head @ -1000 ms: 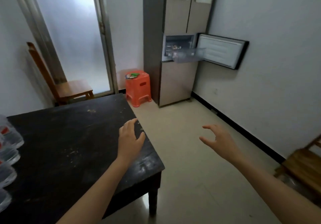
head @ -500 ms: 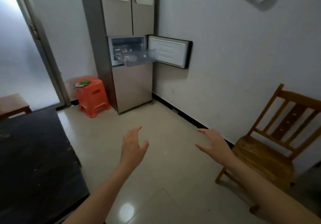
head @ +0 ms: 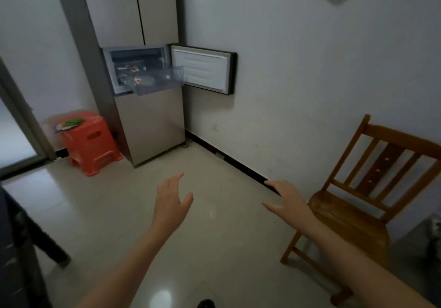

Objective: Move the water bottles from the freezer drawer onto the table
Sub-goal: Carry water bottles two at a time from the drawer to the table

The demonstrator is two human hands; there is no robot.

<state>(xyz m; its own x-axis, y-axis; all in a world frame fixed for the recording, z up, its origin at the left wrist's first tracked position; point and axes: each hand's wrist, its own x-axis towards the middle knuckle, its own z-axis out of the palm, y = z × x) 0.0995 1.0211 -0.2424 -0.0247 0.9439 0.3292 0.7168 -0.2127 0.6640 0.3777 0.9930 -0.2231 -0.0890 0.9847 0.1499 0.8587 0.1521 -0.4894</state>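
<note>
"What are the hands doing?"

"Both are empty. I see my left hand (head: 170,200) at about 7 o'clock, fingers straight and relaxed with the thumb spread, held over the floor (head: 214,248). My right hand (head: 290,200) is at 5 o'clock, also released, palm turned inward and fingers pointing left. They are well apart and touch nothing."

"And the bottles?"

"At 11 o'clock, far from both hands. The freezer drawer (head: 167,85) is pulled out of the fridge (head: 148,126), and through its clear wall I can make out water bottles (head: 140,80) with red labels. It is too blurred for me to count them. The freezer door (head: 202,71) is swung open to the right, against the wall."

"Where is the counter?"

"Only a dark edge and one leg of the counter (head: 14,248) show at 8 o'clock. An orange stool (head: 91,143) stands just beside the fridge at 9 o'clock, with something green on top. A wooden chair (head: 353,212) sits against the wall at 4 o'clock, near my right hand."
</note>
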